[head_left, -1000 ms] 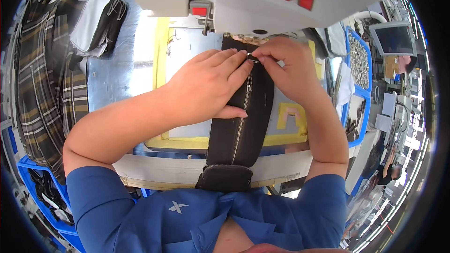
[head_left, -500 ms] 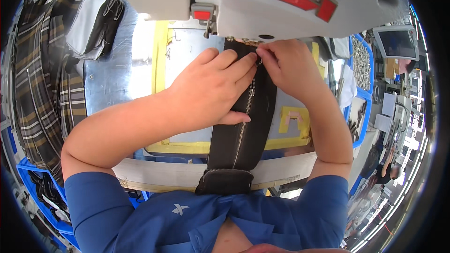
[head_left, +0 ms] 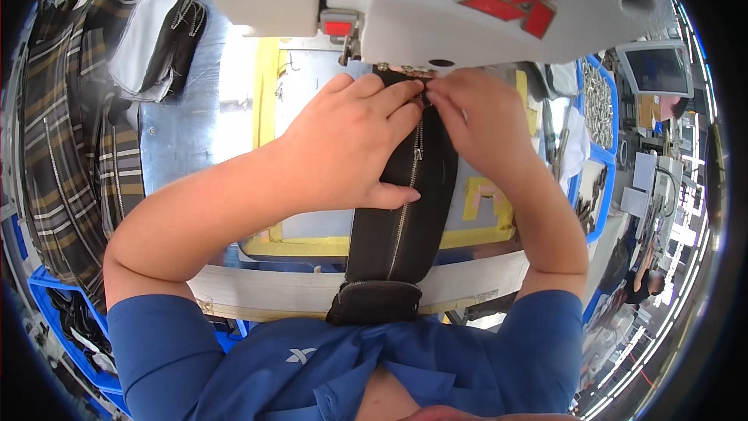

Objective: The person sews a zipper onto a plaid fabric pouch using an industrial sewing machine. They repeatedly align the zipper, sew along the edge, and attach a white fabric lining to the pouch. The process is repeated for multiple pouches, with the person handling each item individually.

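Observation:
A black fabric piece with a silver zipper lies lengthwise on the sewing table, its near end hanging over the table's front edge. My left hand lies flat on its left side, fingers pressing its far end. My right hand pinches that same far end beside the zipper, right under the head of the white sewing machine. The fabric's far edge is partly hidden under the machine head.
A yellow-framed grey template lies under the fabric. Plaid fabric pieces and a black-and-white bag lie at the left. Blue bins with small metal parts stand at the right, a small screen beyond them.
Both hands have pushed the fabric's far end further under the machine head. The left hand stays flat on the fabric.

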### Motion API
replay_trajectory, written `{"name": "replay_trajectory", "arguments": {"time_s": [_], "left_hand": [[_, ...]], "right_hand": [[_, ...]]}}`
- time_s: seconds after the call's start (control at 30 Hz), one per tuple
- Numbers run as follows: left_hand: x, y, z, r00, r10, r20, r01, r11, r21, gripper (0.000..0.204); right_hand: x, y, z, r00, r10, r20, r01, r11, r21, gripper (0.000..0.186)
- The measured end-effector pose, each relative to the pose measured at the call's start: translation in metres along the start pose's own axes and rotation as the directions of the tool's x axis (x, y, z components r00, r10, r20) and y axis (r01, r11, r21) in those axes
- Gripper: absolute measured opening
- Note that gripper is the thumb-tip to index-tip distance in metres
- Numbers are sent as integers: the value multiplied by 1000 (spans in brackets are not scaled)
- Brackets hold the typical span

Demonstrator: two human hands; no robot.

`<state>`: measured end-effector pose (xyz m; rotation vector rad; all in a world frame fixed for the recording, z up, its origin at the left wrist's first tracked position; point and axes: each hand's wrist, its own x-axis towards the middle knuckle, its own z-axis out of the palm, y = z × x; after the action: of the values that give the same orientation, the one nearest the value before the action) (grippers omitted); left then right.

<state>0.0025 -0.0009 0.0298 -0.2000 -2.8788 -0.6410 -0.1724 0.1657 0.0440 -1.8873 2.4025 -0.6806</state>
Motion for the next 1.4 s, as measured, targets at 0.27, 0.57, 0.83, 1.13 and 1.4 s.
{"name": "replay_trajectory", "arguments": {"time_s": [0.27, 0.57, 0.83, 1.13, 1.4], "left_hand": [[0, -4, 0, 999, -54, -6, 53, 990, -130, 83], [0, -4, 4, 997, -74, -17, 70, 984, -165, 79], [-2, -6, 0, 995, -95, -36, 91, 991, -94, 76], [-11, -24, -15, 988, -146, -50, 139, 983, -119, 69], [-10, -31, -17, 991, -127, -41, 119, 980, -158, 72]], "right_hand": [[-19, 0, 12, 994, -69, -87, 68, 997, -21, 20], [-16, 1, 9, 995, -69, -68, 68, 998, -13, 18], [-5, 2, 18, 988, -111, -109, 106, 993, -53, 17], [14, -15, 27, 992, -101, -78, 95, 992, -86, 15], [14, -20, 28, 994, -54, -91, 44, 993, -105, 14]]}}
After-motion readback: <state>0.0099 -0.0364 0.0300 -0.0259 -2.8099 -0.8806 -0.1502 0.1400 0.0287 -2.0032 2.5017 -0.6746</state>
